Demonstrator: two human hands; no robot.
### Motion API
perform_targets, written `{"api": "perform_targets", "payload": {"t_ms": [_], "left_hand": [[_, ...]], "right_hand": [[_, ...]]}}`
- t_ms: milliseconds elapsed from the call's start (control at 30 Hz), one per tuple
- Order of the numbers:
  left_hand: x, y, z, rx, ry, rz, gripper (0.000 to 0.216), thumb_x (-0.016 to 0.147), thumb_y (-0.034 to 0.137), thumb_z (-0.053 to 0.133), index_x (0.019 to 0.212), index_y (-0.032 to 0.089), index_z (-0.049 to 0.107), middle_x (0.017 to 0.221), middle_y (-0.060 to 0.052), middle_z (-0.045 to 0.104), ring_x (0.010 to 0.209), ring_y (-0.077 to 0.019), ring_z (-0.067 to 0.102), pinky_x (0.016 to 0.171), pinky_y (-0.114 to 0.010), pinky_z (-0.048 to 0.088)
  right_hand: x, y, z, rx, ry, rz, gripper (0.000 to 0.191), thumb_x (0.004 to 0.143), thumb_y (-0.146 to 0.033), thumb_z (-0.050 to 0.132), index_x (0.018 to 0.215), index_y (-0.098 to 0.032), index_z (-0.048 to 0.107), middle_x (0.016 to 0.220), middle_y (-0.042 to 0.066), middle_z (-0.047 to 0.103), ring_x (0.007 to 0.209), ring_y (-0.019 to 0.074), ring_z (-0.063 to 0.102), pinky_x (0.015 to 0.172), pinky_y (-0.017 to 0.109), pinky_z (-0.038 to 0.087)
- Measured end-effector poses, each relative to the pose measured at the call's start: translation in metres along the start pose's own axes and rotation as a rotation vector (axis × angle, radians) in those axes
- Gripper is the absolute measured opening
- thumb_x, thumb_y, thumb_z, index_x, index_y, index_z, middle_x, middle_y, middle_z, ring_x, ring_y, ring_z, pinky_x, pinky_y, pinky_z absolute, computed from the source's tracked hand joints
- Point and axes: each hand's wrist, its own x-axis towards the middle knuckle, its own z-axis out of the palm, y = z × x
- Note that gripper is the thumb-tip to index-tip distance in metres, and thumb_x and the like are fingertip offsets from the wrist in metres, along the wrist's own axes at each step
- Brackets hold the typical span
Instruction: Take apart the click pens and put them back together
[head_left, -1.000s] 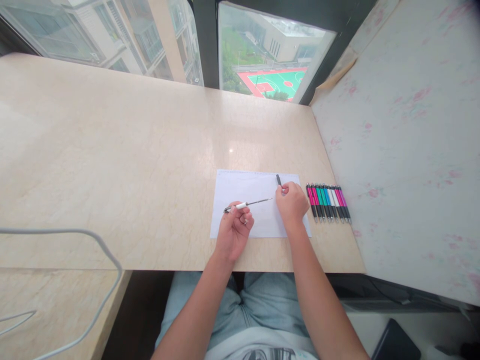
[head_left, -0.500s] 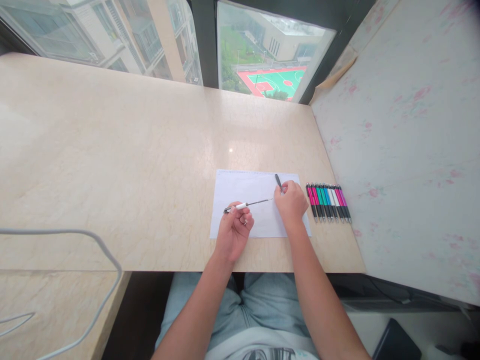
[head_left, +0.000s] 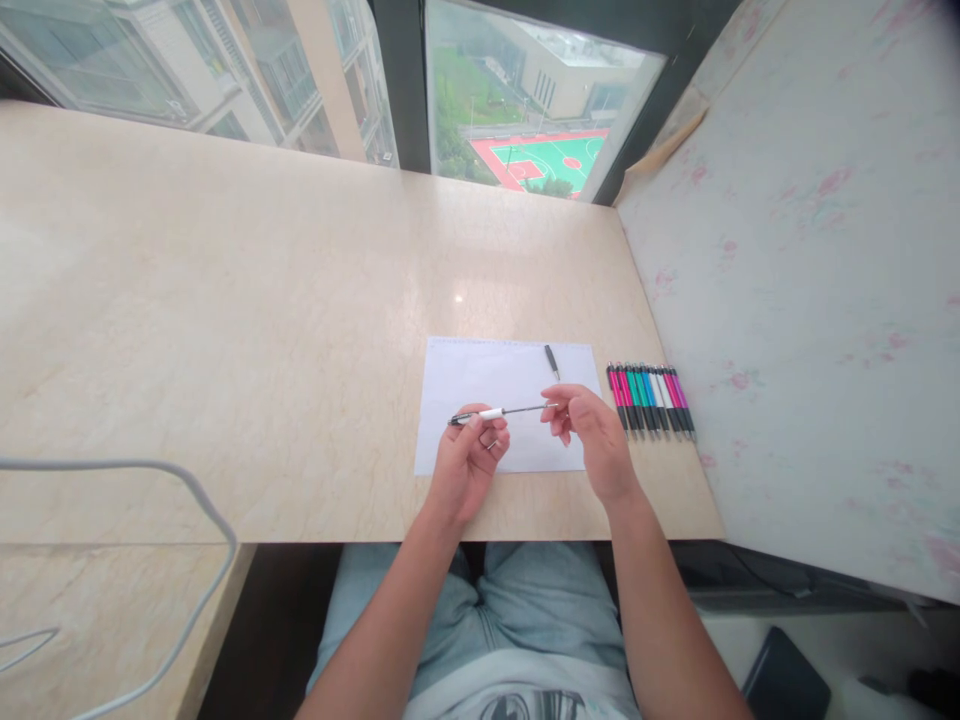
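Black pen piece (head_left: 552, 361) now lies loose at the far edge of the paper (head_left: 465, 375) — right hand (head_left: 592, 435) has come to the refill (head_left: 517, 409) my left hand (head_left: 469, 465) grips, pinch unclear to me.

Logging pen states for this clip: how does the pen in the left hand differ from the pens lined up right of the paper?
The held pen is lifted crosswise over the paper in the left hand; the row of pens lies on the table, running front to back. The held pen ends in a thin bare rod; the row of pens looks whole. Both have black parts.
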Motion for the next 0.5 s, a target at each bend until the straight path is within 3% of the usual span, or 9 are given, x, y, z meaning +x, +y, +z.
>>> {"api": "perform_targets", "payload": {"t_ms": [100, 233, 400, 500], "left_hand": [[0.000, -0.002, 0.000, 0.068, -0.016, -0.007, 0.019, 0.081, 0.026, 0.077, 0.094, 0.017, 0.067, 0.083, -0.003, 0.071, 0.076, -0.0105, 0.068, 0.075, -0.021, 0.055], [0.000, -0.004, 0.001, 0.127, -0.016, 0.011, 0.021, 0.080, 0.026, 0.077, 0.095, 0.018, 0.065, 0.085, -0.004, 0.073, 0.078, -0.0127, 0.070, 0.077, -0.024, 0.055], [-0.001, -0.005, 0.004, 0.221, -0.028, 0.030, 0.027, 0.079, 0.029, 0.078, 0.098, 0.017, 0.064, 0.100, -0.011, 0.075, 0.077, -0.0143, 0.071, 0.075, -0.026, 0.054], [-0.002, -0.006, 0.006, 0.285, -0.055, 0.028, 0.028, 0.078, 0.028, 0.079, 0.098, 0.016, 0.063, 0.096, -0.010, 0.075, 0.076, -0.0154, 0.071, 0.075, -0.027, 0.054]], "right_hand": [[-0.005, -0.007, 0.003, -0.085, 0.057, -0.027, 0.020, 0.088, -0.040, 0.065, 0.094, -0.022, 0.069, 0.079, 0.002, 0.068, 0.071, 0.0157, 0.062, 0.063, 0.028, 0.050], [-0.011, -0.008, 0.005, -0.218, 0.023, -0.051, 0.013, 0.088, -0.033, 0.064, 0.085, -0.022, 0.070, 0.080, 0.002, 0.072, 0.074, 0.0167, 0.065, 0.067, 0.030, 0.052], [-0.022, -0.006, 0.000, -0.392, -0.080, -0.064, 0.012, 0.089, -0.029, 0.063, 0.093, -0.023, 0.072, 0.089, 0.003, 0.076, 0.073, 0.0166, 0.067, 0.067, 0.030, 0.053], [-0.024, -0.006, -0.003, -0.518, -0.133, -0.118, 0.014, 0.091, -0.026, 0.058, 0.094, -0.023, 0.071, 0.092, 0.003, 0.075, 0.074, 0.0168, 0.066, 0.067, 0.030, 0.052]]}}
